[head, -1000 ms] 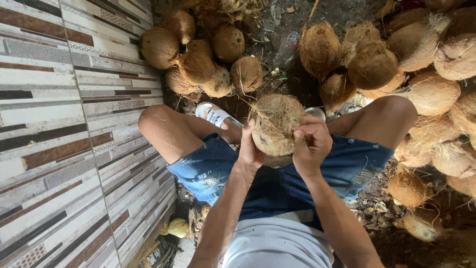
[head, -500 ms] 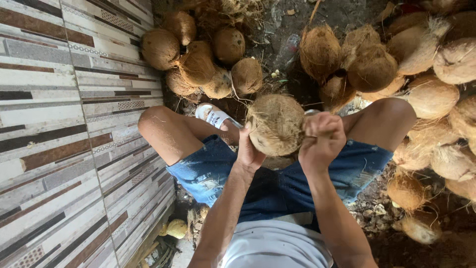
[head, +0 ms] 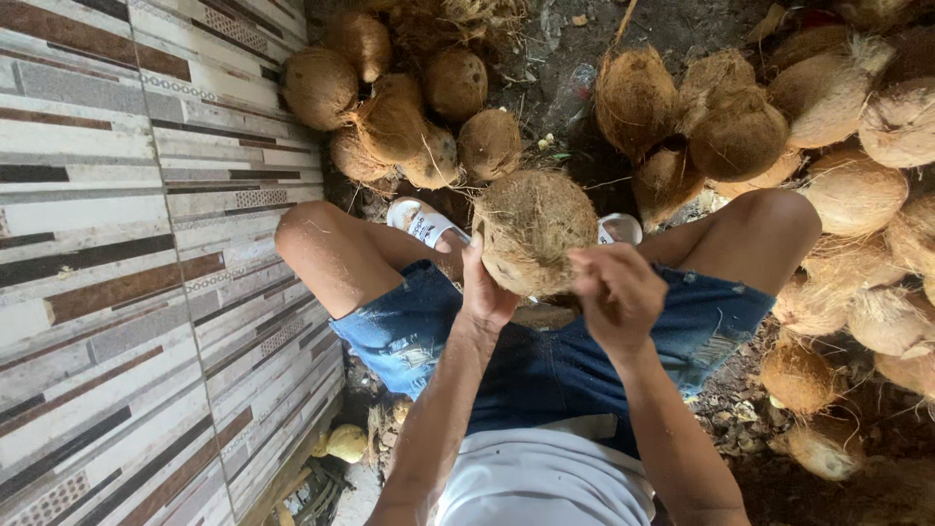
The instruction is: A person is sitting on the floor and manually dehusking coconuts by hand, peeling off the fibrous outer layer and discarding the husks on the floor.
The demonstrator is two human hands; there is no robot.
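In the middle of the head view, above the person's lap, a husked brown coconut (head: 534, 229) is being held between two bare hands. The left hand (head: 484, 292) is cupping its near left side, fingers wrapped against the fibrous shell in a closed grip. The right hand (head: 616, 292) is curling into a loose fist just beside the coconut's near right edge, touching it; whether it is pinching husk fibre cannot be told. The person is sitting in blue denim shorts (head: 409, 336) with knees spread wide. To the far left, a pile of coconuts (head: 390, 107) is lying beside a tiled wall (head: 127, 253). To the right, a larger heap (head: 828, 175) is covering the ground.
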